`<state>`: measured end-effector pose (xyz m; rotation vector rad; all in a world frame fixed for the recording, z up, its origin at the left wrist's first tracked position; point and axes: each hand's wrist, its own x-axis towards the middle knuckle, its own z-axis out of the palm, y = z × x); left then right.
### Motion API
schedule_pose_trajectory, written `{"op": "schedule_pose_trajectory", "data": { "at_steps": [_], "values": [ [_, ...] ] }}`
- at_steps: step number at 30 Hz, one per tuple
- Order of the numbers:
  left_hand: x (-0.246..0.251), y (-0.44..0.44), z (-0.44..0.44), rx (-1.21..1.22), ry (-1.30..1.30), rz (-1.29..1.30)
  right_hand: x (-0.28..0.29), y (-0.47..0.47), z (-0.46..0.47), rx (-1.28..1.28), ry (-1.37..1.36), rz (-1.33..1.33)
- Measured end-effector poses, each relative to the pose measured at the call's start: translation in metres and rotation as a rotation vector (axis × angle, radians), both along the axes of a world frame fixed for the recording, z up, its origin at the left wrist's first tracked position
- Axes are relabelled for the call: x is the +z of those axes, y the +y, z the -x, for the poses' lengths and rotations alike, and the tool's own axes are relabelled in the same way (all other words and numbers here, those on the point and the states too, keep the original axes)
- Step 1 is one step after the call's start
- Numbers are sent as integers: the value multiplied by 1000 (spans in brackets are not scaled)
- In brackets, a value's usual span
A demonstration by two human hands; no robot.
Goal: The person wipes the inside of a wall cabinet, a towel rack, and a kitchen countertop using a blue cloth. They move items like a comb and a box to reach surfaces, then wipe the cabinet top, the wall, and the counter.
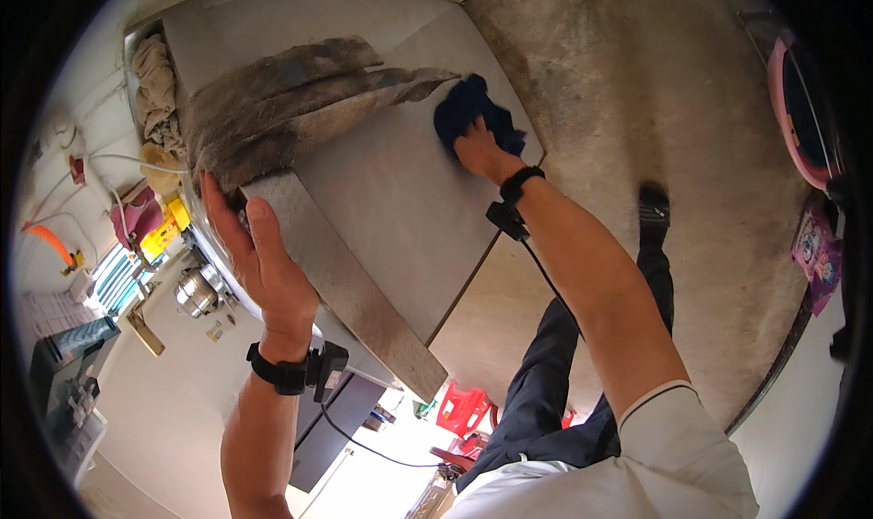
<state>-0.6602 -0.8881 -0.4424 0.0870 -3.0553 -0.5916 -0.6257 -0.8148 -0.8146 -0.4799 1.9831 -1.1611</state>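
My right hand (483, 152) presses a crumpled dark blue cloth (470, 113) against a smooth grey panel (382, 212), near the panel's outer edge. The fingers are bent into the cloth and partly hidden by its folds. My left hand (262, 253) is raised with thumb and fingers apart, beside the upper end of a long, narrow grey-brown ledge (354, 280); I cannot tell whether it touches anything. Above it a brown, worn-looking textile (273, 109) lies in long folds across the grey surface. Both wrists wear black straps with small devices and cables.
Beige cloth (155, 86) is bunched at the upper left. Below it are a yellow packet (167, 229), a faucet and a metal pot (196, 292). Red plastic stools (464, 410) stand at the bottom. A pink-rimmed basin (794, 123) and a purple packet (816, 256) are at right, beside the concrete floor (627, 96).
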Motion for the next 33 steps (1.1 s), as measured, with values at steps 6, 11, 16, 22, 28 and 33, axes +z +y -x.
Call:
{"op": "schedule_pose_trajectory", "data": {
  "at_steps": [6,11,16,22,28,33],
  "values": [
    [1,0,-1,-1,-27,-47,42,-12,-109,-211,-35,-37],
    [1,-2,-5,-24,-40,-24,148,27,-139,-546,72,587],
    [2,-1,-7,-14,-36,-14,170,33,-53,-406,327,767],
    [4,4,-11,-2,-68,-57,147,21,35,-195,430,581],
    [4,3,-17,15,-62,-6,137,24,79,-274,292,858],
    [6,2,-22,15,-91,41,140,37,114,-203,486,845]
  ]
}}
